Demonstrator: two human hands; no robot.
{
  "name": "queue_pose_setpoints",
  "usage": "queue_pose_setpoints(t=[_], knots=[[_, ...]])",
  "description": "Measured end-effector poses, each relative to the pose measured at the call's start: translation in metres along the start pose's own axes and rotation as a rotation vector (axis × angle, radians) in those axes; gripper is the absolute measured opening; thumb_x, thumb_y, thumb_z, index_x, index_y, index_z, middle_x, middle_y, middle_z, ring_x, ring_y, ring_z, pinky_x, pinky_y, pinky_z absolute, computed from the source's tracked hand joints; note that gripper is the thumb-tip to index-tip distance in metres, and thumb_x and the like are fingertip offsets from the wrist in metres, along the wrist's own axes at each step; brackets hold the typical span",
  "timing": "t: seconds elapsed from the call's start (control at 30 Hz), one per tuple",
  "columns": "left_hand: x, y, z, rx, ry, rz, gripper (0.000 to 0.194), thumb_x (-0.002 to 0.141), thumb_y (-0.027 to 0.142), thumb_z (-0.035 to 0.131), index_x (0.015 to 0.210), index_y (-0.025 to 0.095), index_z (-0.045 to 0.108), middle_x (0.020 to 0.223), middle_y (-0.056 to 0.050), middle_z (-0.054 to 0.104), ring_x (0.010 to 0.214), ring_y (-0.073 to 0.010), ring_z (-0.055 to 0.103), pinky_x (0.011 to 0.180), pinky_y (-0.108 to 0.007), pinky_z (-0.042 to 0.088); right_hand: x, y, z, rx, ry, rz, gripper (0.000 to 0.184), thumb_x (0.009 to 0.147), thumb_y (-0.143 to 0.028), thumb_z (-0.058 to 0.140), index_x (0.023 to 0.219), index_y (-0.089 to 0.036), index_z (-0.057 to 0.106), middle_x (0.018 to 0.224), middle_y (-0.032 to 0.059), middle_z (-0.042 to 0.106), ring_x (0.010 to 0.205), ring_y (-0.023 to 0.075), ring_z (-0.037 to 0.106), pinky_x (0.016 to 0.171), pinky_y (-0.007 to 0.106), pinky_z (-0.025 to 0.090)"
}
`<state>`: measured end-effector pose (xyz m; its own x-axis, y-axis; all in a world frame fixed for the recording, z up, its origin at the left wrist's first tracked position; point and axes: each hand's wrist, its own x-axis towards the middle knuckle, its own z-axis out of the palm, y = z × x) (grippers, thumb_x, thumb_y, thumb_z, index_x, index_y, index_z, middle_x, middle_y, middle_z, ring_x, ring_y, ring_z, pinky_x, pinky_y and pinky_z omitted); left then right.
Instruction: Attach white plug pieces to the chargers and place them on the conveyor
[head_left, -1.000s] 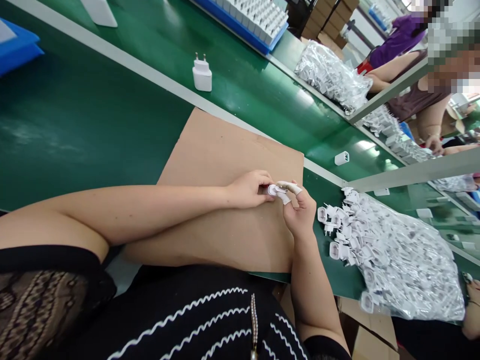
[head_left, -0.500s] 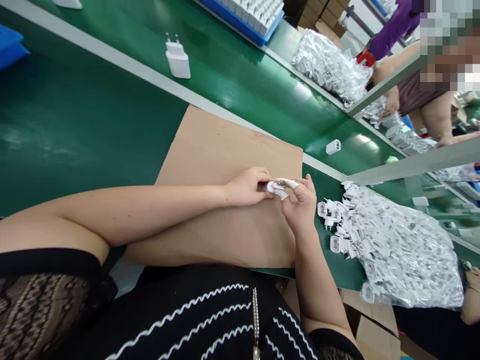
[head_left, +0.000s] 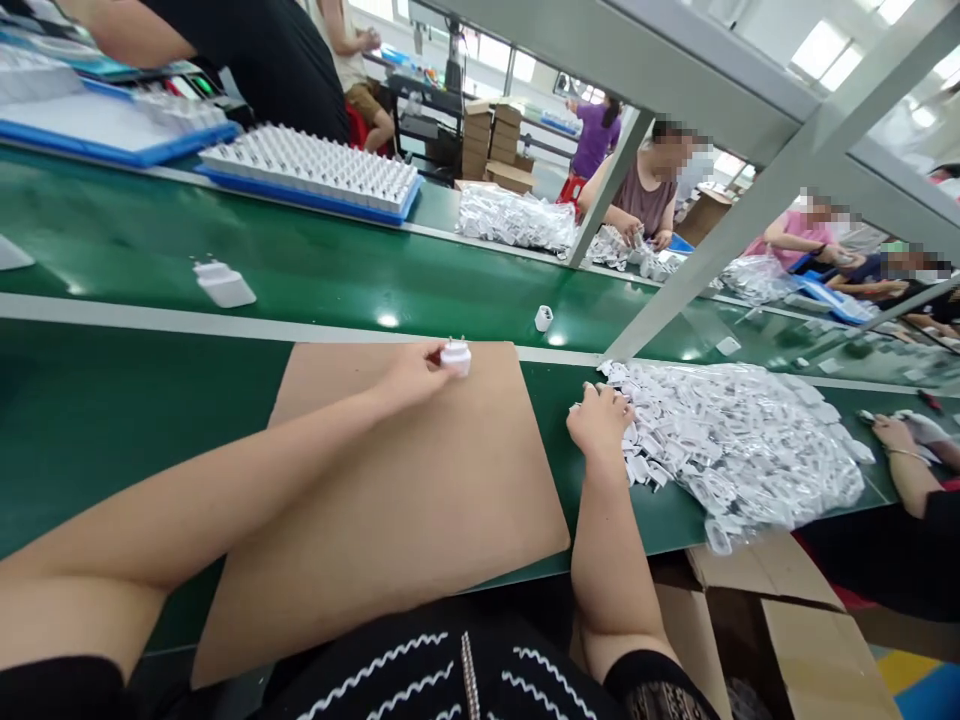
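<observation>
My left hand is stretched out over the far edge of the brown cardboard sheet and pinches a small white plug adapter. My right hand rests at the near left edge of a big heap of white plug parts in clear wrappers; its fingers curl into the heap, and what they hold, if anything, is hidden.
Behind the cardboard runs a green conveyor belt with a white charger and a small white part on it. A blue tray of white parts lies beyond. Grey frame bars rise at right. Other people work across and at right. Cardboard boxes stand below.
My hands have come apart: the left one carried the white plug adapter forward toward the belt, the right one moved right to the heap. The camera has tilted up.
</observation>
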<state>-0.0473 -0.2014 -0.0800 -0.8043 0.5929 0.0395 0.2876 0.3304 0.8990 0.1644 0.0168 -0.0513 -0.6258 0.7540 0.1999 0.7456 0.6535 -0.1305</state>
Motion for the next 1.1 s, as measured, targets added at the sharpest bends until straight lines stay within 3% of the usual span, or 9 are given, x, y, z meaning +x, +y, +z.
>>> queue_pose_setpoints(t=[0.17, 0.27, 0.37, 0.47, 0.57, 0.63, 0.8, 0.93, 1.1], knots=[[0.079, -0.019, -0.037, 0.258, 0.296, -0.076, 0.040, 0.076, 0.030, 0.075, 0.114, 0.018, 0.072, 0.112, -0.008, 0.076, 0.103, -0.0281, 0.069, 0.095, -0.036, 0.052, 0.007, 0.011, 0.000, -0.051, -0.198, 0.042, 0.038, 0.092, -0.022, 0.054, 0.122, -0.015, 0.076, 0.133, 0.0211, 0.063, 0.124, 0.0438, 0.054, 0.102, 0.059, 0.038], [0.099, -0.029, -0.048, 0.342, 0.278, -0.163, 0.039, 0.076, 0.029, 0.074, 0.113, 0.018, 0.070, 0.115, -0.011, 0.074, 0.109, -0.0317, 0.068, 0.099, -0.040, 0.051, 0.010, 0.010, 0.003, 0.017, -0.227, -0.007, 0.036, 0.089, -0.025, 0.060, 0.119, -0.014, 0.077, 0.128, 0.0201, 0.066, 0.119, 0.0404, 0.059, 0.098, 0.050, 0.045], [0.099, -0.030, -0.043, 0.423, 0.401, -0.220, 0.063, 0.069, 0.031, 0.080, 0.128, 0.014, 0.062, 0.138, -0.020, 0.061, 0.131, -0.0407, 0.054, 0.112, -0.051, 0.043, 0.013, 0.010, 0.006, 0.087, -0.217, -0.043, 0.036, 0.085, -0.029, 0.067, 0.117, -0.015, 0.076, 0.123, 0.0167, 0.068, 0.115, 0.0347, 0.062, 0.096, 0.042, 0.048], [0.096, -0.019, -0.018, 0.504, 0.664, -0.016, 0.087, 0.070, 0.038, 0.081, 0.146, 0.014, 0.046, 0.160, -0.021, 0.037, 0.149, -0.0427, 0.031, 0.124, -0.056, 0.026, 0.014, 0.008, 0.011, 0.266, -0.050, -0.059, 0.035, 0.076, -0.024, 0.073, 0.110, -0.016, 0.074, 0.116, 0.0145, 0.069, 0.112, 0.0329, 0.062, 0.098, 0.043, 0.049], [0.106, 0.001, 0.024, 0.490, 0.492, 0.239, 0.070, 0.082, 0.043, 0.072, 0.144, 0.019, 0.049, 0.156, -0.015, 0.045, 0.147, -0.0372, 0.035, 0.124, -0.050, 0.027, 0.014, -0.001, 0.015, 0.595, 0.128, -0.110, 0.027, 0.075, -0.019, 0.067, 0.101, -0.019, 0.073, 0.111, 0.0108, 0.068, 0.107, 0.0283, 0.063, 0.098, 0.043, 0.050], [0.121, 0.018, 0.059, 0.465, 0.295, 0.246, 0.061, 0.086, 0.047, 0.069, 0.138, 0.018, 0.055, 0.147, -0.015, 0.055, 0.141, -0.0359, 0.044, 0.120, -0.045, 0.033, 0.014, -0.011, 0.018, 0.897, 0.120, -0.095, 0.025, 0.077, -0.025, 0.065, 0.101, -0.021, 0.073, 0.109, 0.0090, 0.069, 0.098, 0.0243, 0.066, 0.093, 0.041, 0.053], [0.157, 0.059, 0.121, 0.433, 0.156, -0.045, 0.071, 0.081, 0.050, 0.078, 0.135, 0.010, 0.057, 0.137, -0.023, 0.062, 0.132, -0.0389, 0.054, 0.111, -0.045, 0.042, 0.011, -0.028, 0.020, 1.653, -0.302, 0.138, 0.040, 0.069, -0.045, 0.084, 0.100, -0.022, 0.074, 0.104, 0.0053, 0.075, 0.096, 0.0231, 0.073, 0.093, 0.040, 0.059], [0.157, 0.071, 0.117, 0.365, 0.115, -0.048, 0.038, 0.096, 0.031, 0.058, 0.127, 0.011, 0.065, 0.128, -0.022, 0.068, 0.121, -0.0341, 0.063, 0.103, -0.043, 0.046, 0.012, -0.024, 0.016, 1.752, -0.516, 0.155, 0.043, 0.060, -0.047, 0.093, 0.091, -0.022, 0.075, 0.103, 0.0043, 0.078, 0.097, 0.0220, 0.074, 0.086, 0.034, 0.061], [0.094, 0.051, 0.075, 0.334, -0.036, 0.242, 0.033, 0.091, 0.031, 0.062, 0.121, 0.021, 0.073, 0.126, -0.008, 0.074, 0.118, -0.0274, 0.063, 0.103, -0.036, 0.047, 0.011, -0.028, 0.019, 1.589, -0.246, 0.090, 0.046, 0.062, -0.048, 0.091, 0.097, -0.021, 0.078, 0.098, 0.0049, 0.079, 0.085, 0.0185, 0.071, 0.070, 0.029, 0.056]])
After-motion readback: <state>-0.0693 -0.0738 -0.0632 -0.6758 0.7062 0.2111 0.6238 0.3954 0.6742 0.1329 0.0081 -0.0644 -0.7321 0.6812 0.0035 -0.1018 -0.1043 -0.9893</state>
